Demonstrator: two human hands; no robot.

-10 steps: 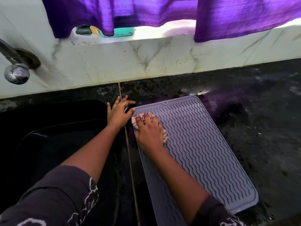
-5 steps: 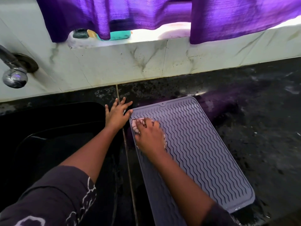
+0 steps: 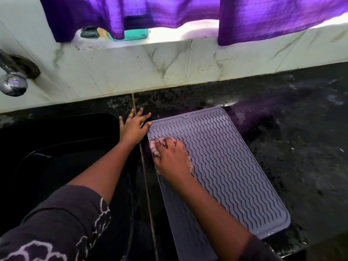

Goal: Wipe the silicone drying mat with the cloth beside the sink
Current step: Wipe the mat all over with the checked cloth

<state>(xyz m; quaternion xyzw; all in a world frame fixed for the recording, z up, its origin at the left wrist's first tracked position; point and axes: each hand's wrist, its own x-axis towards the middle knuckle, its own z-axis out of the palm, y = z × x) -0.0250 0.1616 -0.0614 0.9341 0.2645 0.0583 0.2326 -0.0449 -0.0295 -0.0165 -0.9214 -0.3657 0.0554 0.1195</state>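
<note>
Two hands at work. Right hand (image 3: 172, 159): clenched on the cloth (image 3: 156, 146), pressing it onto the silicone drying mat (image 3: 222, 166) near its far left corner. Left hand (image 3: 134, 127): released, fingers splayed flat on the table (image 3: 301, 147) beside that corner. Sink (image 3: 56, 147): left of the left hand. Risk: the mat is unpinned, so a hard stroke may slide or buckle it; ribs could snag the cloth.

tap (image 3: 13, 82) – far left | purple curtain (image 3: 263, 16) – above | black counter (image 3: 301, 147)
</note>
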